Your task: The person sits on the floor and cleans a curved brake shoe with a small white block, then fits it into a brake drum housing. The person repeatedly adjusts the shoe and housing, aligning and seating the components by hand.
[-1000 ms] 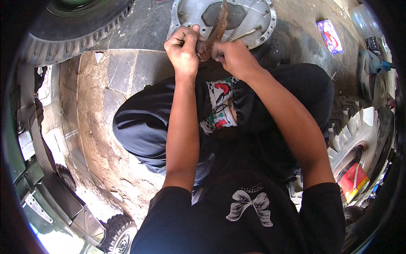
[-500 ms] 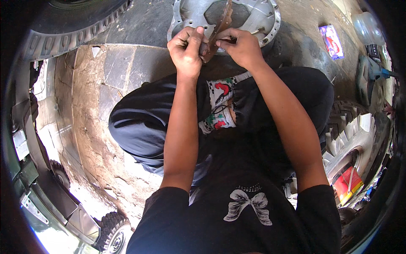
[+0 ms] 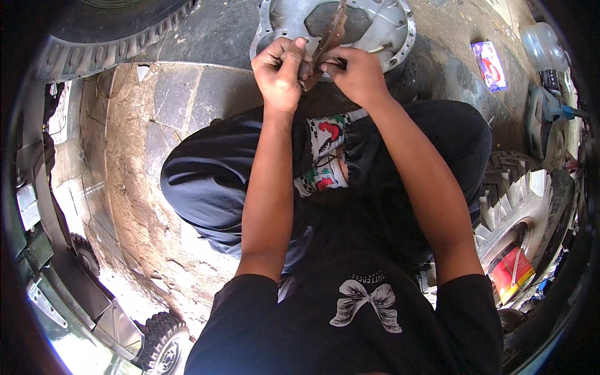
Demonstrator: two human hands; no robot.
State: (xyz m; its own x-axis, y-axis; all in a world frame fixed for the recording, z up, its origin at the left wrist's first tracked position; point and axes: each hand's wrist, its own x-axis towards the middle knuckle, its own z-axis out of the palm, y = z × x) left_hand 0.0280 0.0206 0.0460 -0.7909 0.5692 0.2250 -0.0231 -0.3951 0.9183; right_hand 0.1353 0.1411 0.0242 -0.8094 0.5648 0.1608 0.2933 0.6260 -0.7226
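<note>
My left hand (image 3: 280, 70) and my right hand (image 3: 354, 74) meet over my knees, both closed on a thin, rusty brown curved metal piece (image 3: 330, 36) that sticks up between them. Just beyond the hands a round grey metal housing (image 3: 392, 30) with a bolt-hole rim lies on the ground. I am crouched, in black clothes, with a patterned cloth (image 3: 323, 156) between my knees.
A large black tyre (image 3: 106, 37) lies at the top left. A treaded wheel (image 3: 519, 206) with a red can (image 3: 509, 275) stands on the right. A blue-and-red packet (image 3: 489, 64) lies on the dirt, and a vehicle bumper with a small wheel (image 3: 159, 340) is at the lower left.
Both hands and the brown piece have kept together; the view has shifted slightly, bringing the hands a little lower relative to the grey housing.
</note>
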